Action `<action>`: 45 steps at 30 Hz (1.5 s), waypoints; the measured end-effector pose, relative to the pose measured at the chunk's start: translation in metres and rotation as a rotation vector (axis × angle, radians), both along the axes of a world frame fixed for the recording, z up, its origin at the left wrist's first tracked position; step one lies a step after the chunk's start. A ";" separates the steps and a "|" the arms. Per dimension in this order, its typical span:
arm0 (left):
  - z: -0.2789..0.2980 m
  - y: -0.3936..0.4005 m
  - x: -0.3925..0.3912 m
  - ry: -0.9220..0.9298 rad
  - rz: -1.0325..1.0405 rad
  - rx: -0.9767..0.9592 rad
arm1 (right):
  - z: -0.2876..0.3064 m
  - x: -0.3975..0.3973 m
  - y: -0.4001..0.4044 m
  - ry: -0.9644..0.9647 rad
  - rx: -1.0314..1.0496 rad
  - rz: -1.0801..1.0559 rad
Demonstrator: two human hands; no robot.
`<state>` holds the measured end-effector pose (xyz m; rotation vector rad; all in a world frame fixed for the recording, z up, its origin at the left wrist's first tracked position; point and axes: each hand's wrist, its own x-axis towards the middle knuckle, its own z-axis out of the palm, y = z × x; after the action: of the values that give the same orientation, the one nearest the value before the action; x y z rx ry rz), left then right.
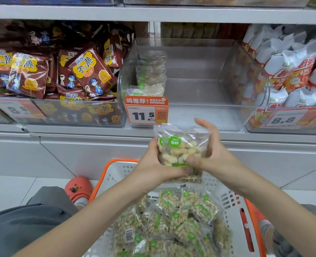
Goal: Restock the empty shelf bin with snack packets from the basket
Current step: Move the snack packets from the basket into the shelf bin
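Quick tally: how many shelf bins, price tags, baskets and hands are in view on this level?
Bins: 3 (brown packets, clear middle bin, white packets)
Price tags: 3 ()
Basket: 1
Hands: 2 (left hand, right hand)
Total: 9

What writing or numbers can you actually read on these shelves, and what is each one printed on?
"RECOMMEND", split over two lines: orange tag clipped to the clear bin.
"11.5": price label below that tag.
"8.8": right price label.
"8.": left price label, partly hidden.
Packet print and the QR code: too small to read.
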<state>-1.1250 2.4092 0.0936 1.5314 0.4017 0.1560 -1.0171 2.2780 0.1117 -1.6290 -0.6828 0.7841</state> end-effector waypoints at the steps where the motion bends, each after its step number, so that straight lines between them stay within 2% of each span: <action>1: -0.002 0.001 0.000 -0.001 -0.021 0.001 | -0.003 -0.003 0.000 0.075 0.015 0.037; 6: -0.013 0.004 -0.002 0.061 -0.110 0.143 | -0.014 -0.008 0.000 0.165 0.058 -0.017; 9: -0.005 0.006 -0.002 0.101 -0.126 0.340 | -0.011 -0.005 0.000 0.148 0.028 0.002; 12: 0.015 0.018 -0.001 0.017 -0.072 0.518 | 0.014 0.009 -0.002 0.129 0.137 -0.042; 14: 0.025 0.037 0.003 -0.101 0.050 0.809 | 0.039 0.030 -0.002 0.088 0.260 -0.111; 16: 0.029 0.062 0.012 -0.189 0.191 1.263 | 0.066 0.059 0.006 0.010 0.331 -0.176; 18: 0.029 0.083 0.024 -0.158 0.198 1.584 | 0.085 0.093 0.024 -0.056 0.309 -0.229; 19: 0.028 0.090 0.029 -0.109 0.156 1.650 | 0.091 0.109 0.038 -0.082 0.275 -0.254; 22: 0.026 0.100 0.039 -0.055 0.083 1.658 | 0.081 0.161 0.084 -0.237 0.135 -0.348; 26: 0.027 0.111 0.046 -0.132 0.114 1.699 | 0.059 0.199 0.135 -0.317 -0.137 -0.417; 31: 0.022 0.119 0.049 -0.176 0.113 1.688 | 0.039 0.235 0.181 -0.264 -0.081 -0.255; 36: 0.019 0.122 0.050 -0.178 0.101 1.668 | -0.018 0.281 0.200 -0.307 -0.186 -0.179; 41: 0.019 0.120 0.048 -0.175 0.112 1.652 | 0.004 0.246 0.196 -0.304 -0.261 -0.297; 45: 0.017 0.118 0.049 -0.168 0.128 1.661 | 0.003 0.251 0.188 -0.282 -0.200 -0.341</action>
<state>-1.0759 2.5275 0.1108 3.0733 0.1790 0.8661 -0.7660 2.4660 0.1148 -1.9961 -0.5114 0.3870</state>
